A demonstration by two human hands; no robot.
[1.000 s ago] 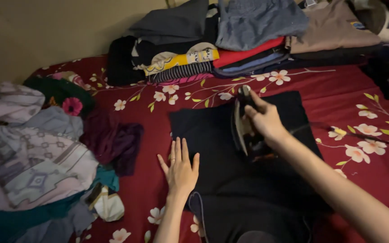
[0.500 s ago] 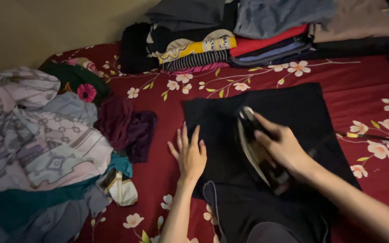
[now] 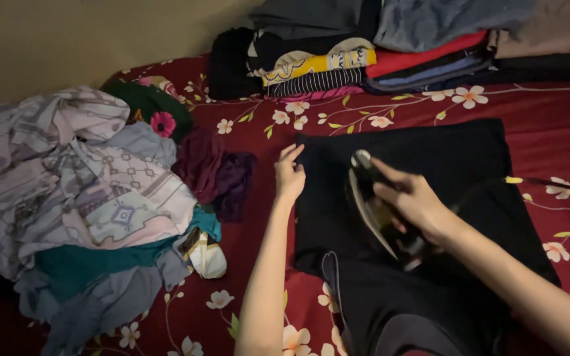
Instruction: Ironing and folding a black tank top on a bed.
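Big red floral bedsheet [image 3: 549, 125] covers everything. On it, far side: one folded clothes stack [image 3: 364, 53]. Near side: one loose heap of crumpled laundry [image 3: 80, 198], w/ a purple garment [image 3: 212, 171] at its edge. Centre: one black garment [image 3: 430, 158] spread flat, soft, light, prob. slides and wrinkles easily, so best pinned at an edge. Left hand [image 3: 289, 175] sits at its top-left corner, fingers curled loosely on the cloth; can't tell if it pinches any. Right hand [image 3: 413, 201] is wrapped tight round the handle of one iron [image 3: 377, 211], resting mid-garment. Iron looks heavy, rigid, soleplate hot: handle only. One cord [image 3: 549, 183] trails off.
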